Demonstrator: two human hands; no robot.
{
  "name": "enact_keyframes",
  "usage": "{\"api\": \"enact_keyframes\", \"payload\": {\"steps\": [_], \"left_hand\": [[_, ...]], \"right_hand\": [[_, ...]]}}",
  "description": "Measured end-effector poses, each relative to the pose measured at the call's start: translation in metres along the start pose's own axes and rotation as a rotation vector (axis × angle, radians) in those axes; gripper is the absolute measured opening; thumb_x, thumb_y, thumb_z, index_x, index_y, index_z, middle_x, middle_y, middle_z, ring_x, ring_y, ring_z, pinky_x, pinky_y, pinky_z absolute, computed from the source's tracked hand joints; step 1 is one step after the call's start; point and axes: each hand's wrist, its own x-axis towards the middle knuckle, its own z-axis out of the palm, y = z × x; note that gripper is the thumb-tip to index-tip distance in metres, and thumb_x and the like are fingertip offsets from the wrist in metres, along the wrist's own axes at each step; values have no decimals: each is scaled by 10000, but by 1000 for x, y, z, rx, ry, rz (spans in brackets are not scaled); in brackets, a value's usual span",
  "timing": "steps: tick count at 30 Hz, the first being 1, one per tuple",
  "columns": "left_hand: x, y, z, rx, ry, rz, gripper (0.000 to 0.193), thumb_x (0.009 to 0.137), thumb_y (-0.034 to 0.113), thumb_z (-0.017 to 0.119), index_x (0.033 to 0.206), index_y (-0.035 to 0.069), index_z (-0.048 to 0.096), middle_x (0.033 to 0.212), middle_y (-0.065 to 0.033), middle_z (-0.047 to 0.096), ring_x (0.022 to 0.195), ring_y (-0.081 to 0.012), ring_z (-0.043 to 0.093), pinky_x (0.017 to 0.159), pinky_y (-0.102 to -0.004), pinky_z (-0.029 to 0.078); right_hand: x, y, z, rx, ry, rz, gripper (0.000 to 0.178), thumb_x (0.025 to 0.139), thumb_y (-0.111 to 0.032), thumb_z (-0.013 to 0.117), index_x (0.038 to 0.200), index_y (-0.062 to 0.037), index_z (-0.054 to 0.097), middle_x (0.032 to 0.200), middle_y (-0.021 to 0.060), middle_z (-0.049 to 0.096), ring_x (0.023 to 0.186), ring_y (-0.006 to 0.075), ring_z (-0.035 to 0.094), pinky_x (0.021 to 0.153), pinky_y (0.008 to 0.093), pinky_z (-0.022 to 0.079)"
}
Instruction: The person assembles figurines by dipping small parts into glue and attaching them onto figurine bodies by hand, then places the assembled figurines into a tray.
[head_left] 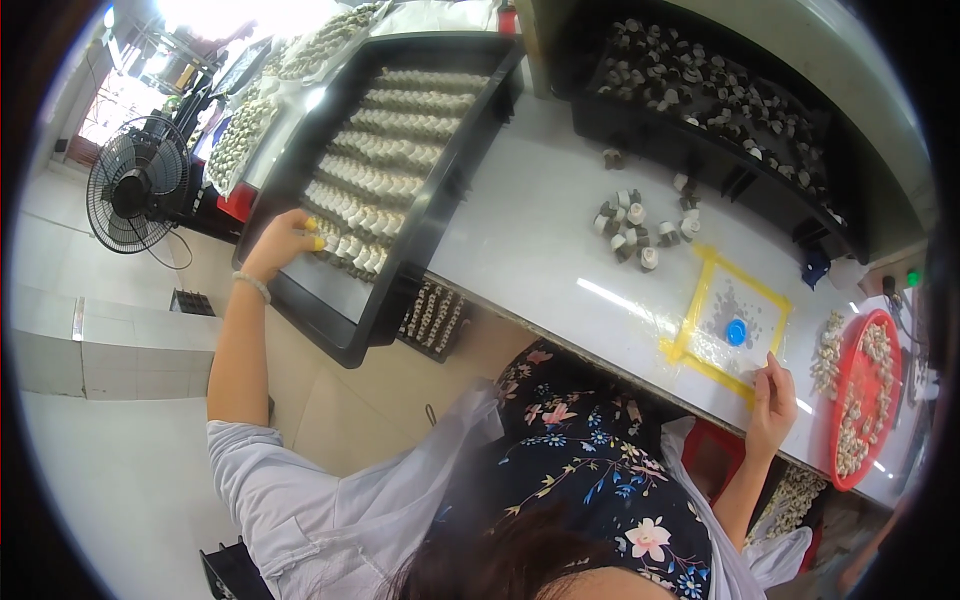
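Note:
My left hand [280, 245], with yellow covers on its fingertips, reaches into a large black tray [400, 295]. Its fingers are drawn together at the end of the nearest row of small white-and-grey pieces [350, 252]; whatever they pinch is hidden. Several such rows lie side by side in the tray. My right hand [772, 405] is over the front of the white table, by a square of yellow tape [697, 310]. Its fingers are curled together, and what they may hold is too small to make out. Inside the square sits a round blue cap [736, 332] among grey smudges.
Loose white-and-dark pieces [637, 214] lie mid-table. Behind them stands a black bin [640, 125] full of similar ones. At the right is a red round tray [842, 455] of small pale pieces. A fan [135, 185] stands far left, and another black tray [440, 345] sits below the table edge.

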Motion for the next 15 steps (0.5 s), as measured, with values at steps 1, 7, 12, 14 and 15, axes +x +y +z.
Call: {"api": "enact_keyframes", "payload": {"steps": [1, 7, 12, 14, 15], "left_hand": [[-1, 0, 1, -1, -2, 1, 309, 655, 103, 745, 881, -31, 583, 832, -87, 588, 800, -157, 544, 704, -282, 430], [-1, -1, -2, -40, 44, 5, 350, 663, 90, 721, 936, -11, 528, 835, -47, 551, 771, -154, 526, 685, -283, 422], [-54, 67, 16, -377, 464, 322, 281, 805, 6, 581, 1071, -9, 493, 1124, -102, 550, 1000, -186, 541, 872, -262, 422], [-92, 157, 62, -439, 487, 601, 320, 855, -3, 552, 1165, -40, 484, 1220, -151, 517, 1091, -220, 526, 931, -295, 415], [-107, 179, 87, -404, 410, 769, 335, 840, -43, 541, 1171, -42, 494, 1221, -165, 518, 1084, -232, 533, 927, -316, 423]], "right_hand": [[0, -1, 0, 6, -5, -4, 287, 883, 25, 512, 1165, 40, 562, 879, 30, 505, 825, 112, 484, 757, 219, 394], [-3, -8, 1, -40, 24, 4, 278, 863, 33, 532, 1137, 39, 579, 869, 41, 515, 814, 123, 490, 747, 224, 395], [5, -19, 7, -67, 12, -43, 262, 830, 45, 564, 1088, 32, 603, 819, 55, 541, 752, 132, 516, 677, 231, 415], [4, -19, 6, -101, 84, -32, 256, 819, 42, 570, 1071, 27, 613, 805, 71, 561, 726, 152, 536, 659, 246, 428], [2, -17, 3, -95, 121, -52, 251, 808, 39, 577, 1054, 22, 623, 792, 88, 582, 700, 171, 555, 641, 262, 440]]}}
